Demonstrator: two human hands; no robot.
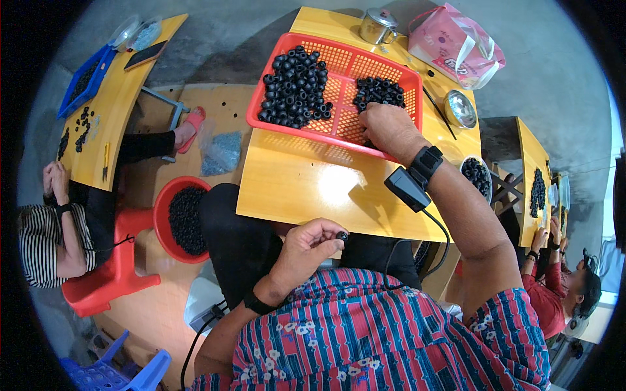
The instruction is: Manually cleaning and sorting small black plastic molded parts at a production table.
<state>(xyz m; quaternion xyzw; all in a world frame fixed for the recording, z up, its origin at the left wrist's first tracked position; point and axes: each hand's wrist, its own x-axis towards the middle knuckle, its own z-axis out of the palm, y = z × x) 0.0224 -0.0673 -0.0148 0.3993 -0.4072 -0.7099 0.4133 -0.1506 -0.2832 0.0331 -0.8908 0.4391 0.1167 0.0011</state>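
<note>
My left hand [302, 255] is closed in front of the table's near edge, pinching a small black round part [342, 236] with a hole between thumb and fingertips. Reaching into a red plastic basket [287, 128], my right hand [391, 130] has its fingers curled down at the near edge of a smaller heap of black ring-like parts [380, 92]. Its fingertips are partly hidden, and what they grip cannot be made out. A larger heap of round black parts [295, 88] fills the basket's left side. The basket stands on a yellow table [306, 182].
Behind the basket stand a metal pot [378, 26] and a pink bag [456, 45]. A metal bowl [460, 109] and a black stick [439, 104] lie to the right. A red tub [163, 228] of black parts is on the floor at left. Other people sit at tables on both sides.
</note>
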